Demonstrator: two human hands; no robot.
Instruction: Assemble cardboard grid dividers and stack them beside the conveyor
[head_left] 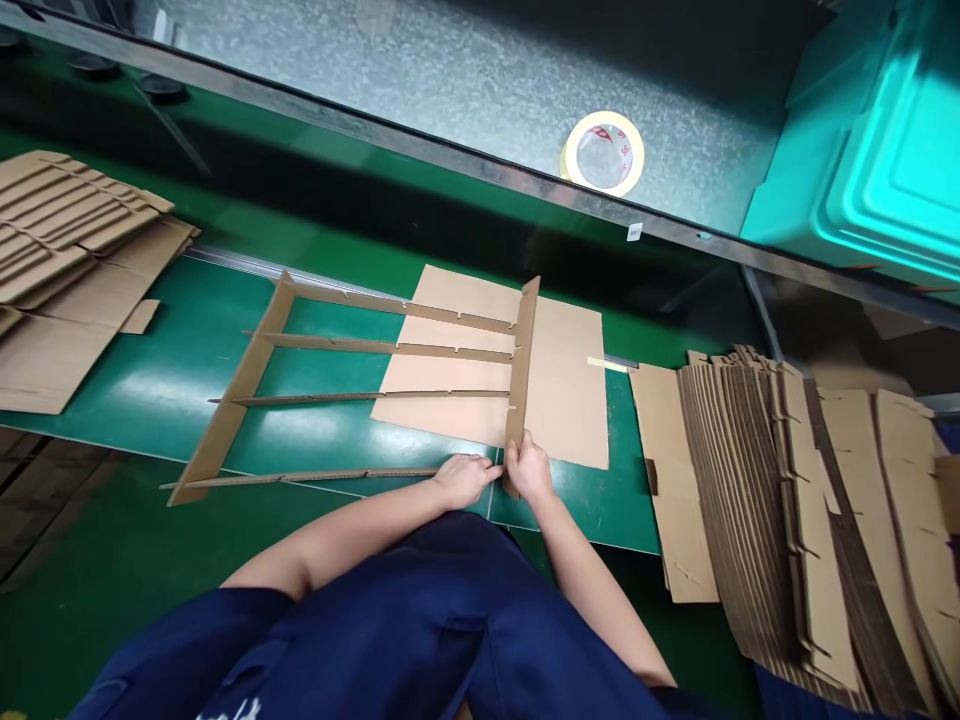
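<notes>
Several slotted cardboard strips form an open frame on the green table. One cross strip [238, 385] joins them at the left, another [523, 370] stands upright at the right. My left hand [466, 480] is closed on the right end of the nearest long strip [322, 476], close to the joint. My right hand [529, 468] grips the near end of the right cross strip, fingers wrapped round it. Both hands nearly touch. Beneath the frame's right part lies a flat cardboard sheet [566, 390].
Folded cardboard [75, 250] is piled at the left. Rows of upright cardboard pieces [739, 500] stand at the right. On the metal shelf [450, 90] rest a tape roll [634, 155] and a turquoise bin [885, 170]. A shelf edge crosses behind the table [180, 370].
</notes>
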